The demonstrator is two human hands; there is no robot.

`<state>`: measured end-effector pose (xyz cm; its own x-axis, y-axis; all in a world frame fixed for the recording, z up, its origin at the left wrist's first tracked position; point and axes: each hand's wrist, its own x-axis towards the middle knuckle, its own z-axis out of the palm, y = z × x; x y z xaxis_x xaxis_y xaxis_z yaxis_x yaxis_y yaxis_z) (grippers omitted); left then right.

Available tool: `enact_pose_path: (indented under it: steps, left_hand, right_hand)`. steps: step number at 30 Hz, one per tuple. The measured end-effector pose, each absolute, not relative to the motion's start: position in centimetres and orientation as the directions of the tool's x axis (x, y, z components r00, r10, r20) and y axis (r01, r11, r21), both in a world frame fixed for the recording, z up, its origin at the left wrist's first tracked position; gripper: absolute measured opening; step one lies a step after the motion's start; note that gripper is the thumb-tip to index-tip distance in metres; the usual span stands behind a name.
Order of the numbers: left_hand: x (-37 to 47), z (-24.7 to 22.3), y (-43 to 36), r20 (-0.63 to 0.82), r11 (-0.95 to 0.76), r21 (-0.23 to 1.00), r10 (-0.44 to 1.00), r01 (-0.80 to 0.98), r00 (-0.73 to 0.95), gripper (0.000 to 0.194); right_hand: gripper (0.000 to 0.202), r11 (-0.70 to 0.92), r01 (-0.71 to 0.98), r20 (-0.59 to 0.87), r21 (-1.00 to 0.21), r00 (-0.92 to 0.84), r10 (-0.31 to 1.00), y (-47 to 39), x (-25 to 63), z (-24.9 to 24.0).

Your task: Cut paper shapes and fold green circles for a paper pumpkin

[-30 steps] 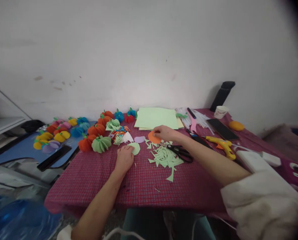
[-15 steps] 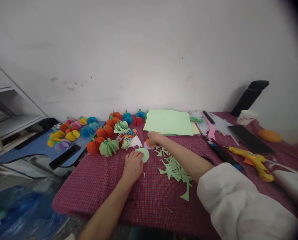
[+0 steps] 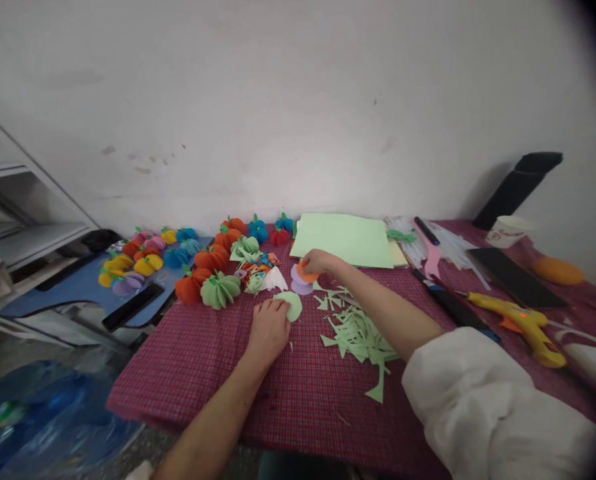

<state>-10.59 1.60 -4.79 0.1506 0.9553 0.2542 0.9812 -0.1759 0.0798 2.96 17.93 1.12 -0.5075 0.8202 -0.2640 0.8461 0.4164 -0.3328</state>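
Pale green round paper lies under the fingertips of my left hand, whose curled fingers grip its left edge. Just beyond it, my right hand pinches an orange paper circle. Purple paper circles show below and behind the orange one; whether they are also in the pinch I cannot tell. To the left stand folded paper pumpkins, among them a pale green one and an orange one. Green paper offcuts lie in a heap under my right forearm.
Green paper sheets are stacked by the wall. At right lie a yellow glue gun, a dark phone-like slab and a paper cup. More paper pumpkins sit on a blue table at left. Small coloured scraps lie mid-table.
My right hand has lifted a little, tilting up the orange circle, and more purple paper shows. My left hand stays on the green circle. The whole view has shifted slightly.
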Motion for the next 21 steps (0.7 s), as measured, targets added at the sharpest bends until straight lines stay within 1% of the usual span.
enact_pose_path:
  steps: [3,6,10,14,16,18,21]
  left_hand:
    - [-10.6,-4.7,1.6,0.243,-0.175,0.080,0.958,0.981,0.151,0.029]
    - [-10.6,-4.7,1.6,0.244,-0.175,0.078,0.958,0.981,0.152,0.029]
    - [-10.6,-4.7,1.6,0.255,-0.192,0.078,0.953,0.978,0.167,0.028]
    - [-10.5,-4.6,1.6,0.231,-0.181,0.077,0.960,0.981,0.159,0.028]
    - [-10.5,-4.5,1.5,0.215,-0.170,0.075,0.965,0.983,0.151,0.029]
    - [-10.5,-4.5,1.5,0.216,-0.168,0.074,0.965,0.983,0.149,0.029]
    - [-10.5,-4.5,1.5,0.236,-0.173,0.071,0.960,0.982,0.152,0.029]
  right_hand:
    - [0.034,0.416,0.849,-0.246,-0.324,-0.501,0.830,18.3,3.1,1.7]
    - [0.028,0.456,0.840,-0.303,-0.294,-0.535,0.789,17.9,2.7,1.8]
    - [0.022,0.509,0.836,-0.360,-0.203,-0.547,0.755,16.7,1.3,1.0]
    - [0.027,0.521,0.844,-0.340,-0.129,-0.531,0.776,16.2,0.1,0.1]
    - [0.028,0.509,0.851,-0.340,-0.129,-0.520,0.783,16.2,0.0,0.1]
    - [0.025,0.488,0.858,-0.347,-0.156,-0.511,0.787,16.2,0.2,0.4]
    - [0.020,0.447,0.859,-0.330,-0.250,-0.509,0.795,16.0,1.2,0.7]
